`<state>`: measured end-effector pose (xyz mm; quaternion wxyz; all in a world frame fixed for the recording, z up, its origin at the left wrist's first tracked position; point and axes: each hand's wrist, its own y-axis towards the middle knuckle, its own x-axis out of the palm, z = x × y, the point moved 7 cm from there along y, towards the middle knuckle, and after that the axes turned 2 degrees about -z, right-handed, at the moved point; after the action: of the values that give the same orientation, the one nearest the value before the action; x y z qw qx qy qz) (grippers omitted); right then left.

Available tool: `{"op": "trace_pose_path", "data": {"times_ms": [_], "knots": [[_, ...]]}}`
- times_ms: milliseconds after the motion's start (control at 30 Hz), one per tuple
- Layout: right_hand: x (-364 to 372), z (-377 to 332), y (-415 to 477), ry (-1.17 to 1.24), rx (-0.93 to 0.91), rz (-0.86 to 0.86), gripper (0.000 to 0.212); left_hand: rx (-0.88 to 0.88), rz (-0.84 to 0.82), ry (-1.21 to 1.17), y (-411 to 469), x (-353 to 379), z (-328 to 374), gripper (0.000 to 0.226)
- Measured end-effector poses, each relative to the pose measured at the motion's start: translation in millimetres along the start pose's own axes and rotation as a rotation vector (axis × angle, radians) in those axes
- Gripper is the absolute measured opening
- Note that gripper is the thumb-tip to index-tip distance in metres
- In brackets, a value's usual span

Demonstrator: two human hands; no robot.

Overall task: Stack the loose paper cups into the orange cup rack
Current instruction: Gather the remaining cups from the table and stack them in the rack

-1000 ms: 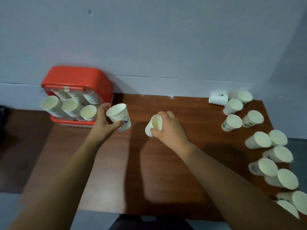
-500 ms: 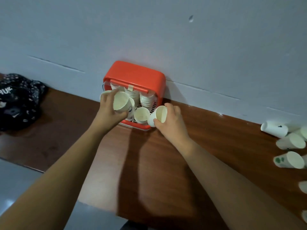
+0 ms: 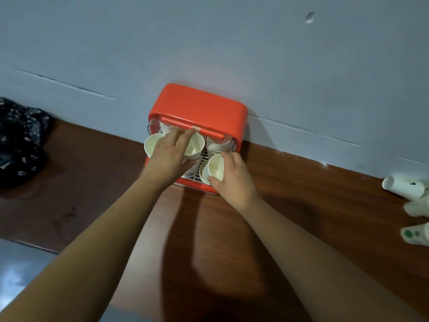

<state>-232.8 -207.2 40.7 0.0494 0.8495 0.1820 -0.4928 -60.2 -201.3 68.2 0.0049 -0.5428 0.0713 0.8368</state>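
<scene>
The orange cup rack [image 3: 197, 110] stands against the wall on the brown table [image 3: 301, 217], with several stacks of white paper cups lying inside it. My left hand [image 3: 170, 156] holds a paper cup [image 3: 195, 146] at the rack's middle stack, fingers across its rim and thumb under its side. My right hand [image 3: 233, 178] grips another paper cup [image 3: 216, 168], its base pushed into the mouth of the front right stack [image 3: 203, 174]. A further stack's open cup [image 3: 152, 145] shows at the left, partly behind my left hand.
Loose white paper cups lie on their sides at the table's right edge [image 3: 404, 187], [image 3: 415, 237]. A black patterned bag [image 3: 18, 140] sits on the table at the far left. The grey wall rises right behind the rack.
Both hands moved forward to the rack. The left cup now sits at the middle stack and the right cup is nested into the front right stack. The view shifted left.
</scene>
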Motion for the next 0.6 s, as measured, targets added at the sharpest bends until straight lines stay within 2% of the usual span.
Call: {"op": "trace_pose_path", "data": {"times_ms": [167,367,600], "knots": [[17,-5,12,-0.076,-0.023,-0.049,0.064,0.028,-0.001,0.115,2,0,-4,0.062],[33,-1,20,-0.145,0.006,-0.125,0.068,-0.001,-0.049,0.195,-3,13,-9,0.072],[46,6,25,-0.123,0.031,-0.157,0.072,0.030,-0.050,0.222,1,27,-13,0.073]]}}
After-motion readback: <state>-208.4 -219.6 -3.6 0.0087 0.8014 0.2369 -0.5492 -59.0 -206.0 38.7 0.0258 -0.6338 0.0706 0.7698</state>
